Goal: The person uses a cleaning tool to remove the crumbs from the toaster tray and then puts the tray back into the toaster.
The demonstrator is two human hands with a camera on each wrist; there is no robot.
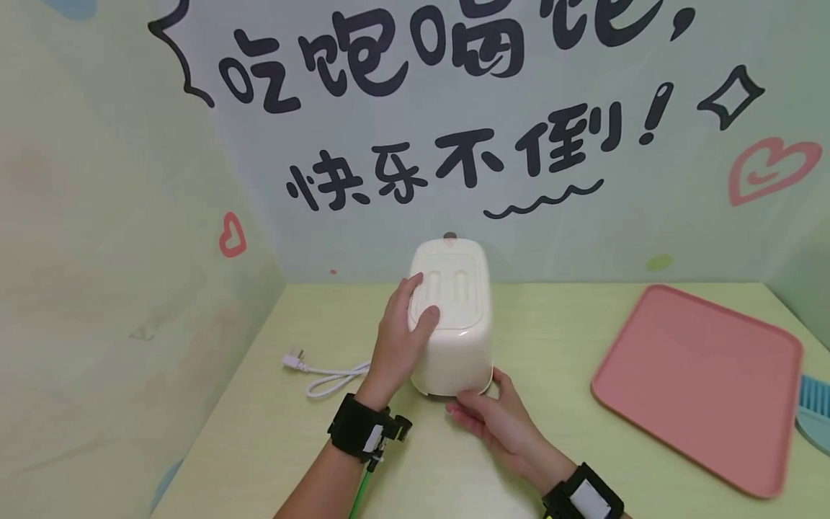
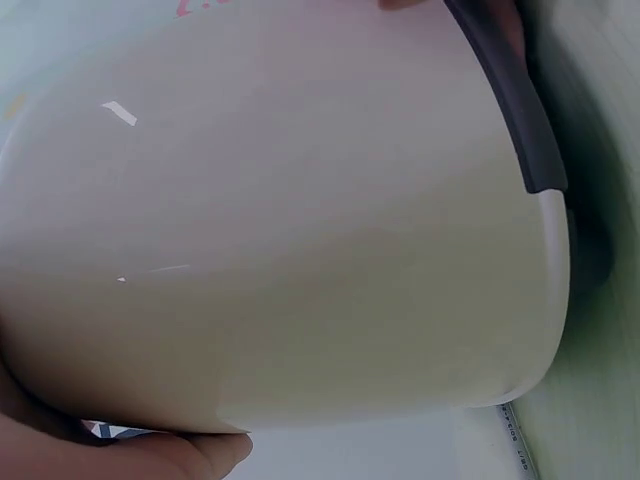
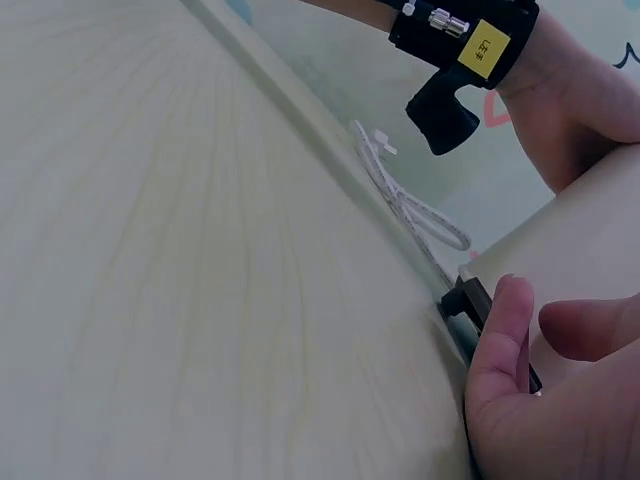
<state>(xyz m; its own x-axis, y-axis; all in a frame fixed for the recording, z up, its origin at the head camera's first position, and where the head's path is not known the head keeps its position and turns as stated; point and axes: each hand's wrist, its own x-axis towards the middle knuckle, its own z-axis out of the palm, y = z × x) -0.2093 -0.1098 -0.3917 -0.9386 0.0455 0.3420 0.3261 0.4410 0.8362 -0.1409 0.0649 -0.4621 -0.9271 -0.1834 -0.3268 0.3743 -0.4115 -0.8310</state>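
A cream toaster (image 1: 454,360) with a lid (image 1: 454,288) over its top stands on the table near the wall. My left hand (image 1: 402,339) rests against its upper left side, with thumb and a finger reaching onto the lid's edge. At the lower right corner my right hand (image 1: 499,418) grips the toaster's base, thumb at the near face and a finger along the right side. A dark strip (image 2: 510,110) runs along the bottom edge in the left wrist view. Beside my right fingers, a dark part (image 3: 470,300) shows at the base.
A white power cord with plug (image 1: 297,362) lies looped left of the toaster. On the right is a pink tray (image 1: 700,389), with a blue-green ridged object (image 1: 813,407) partly behind its edge. A wall (image 1: 551,245) with black lettering closes off the back.
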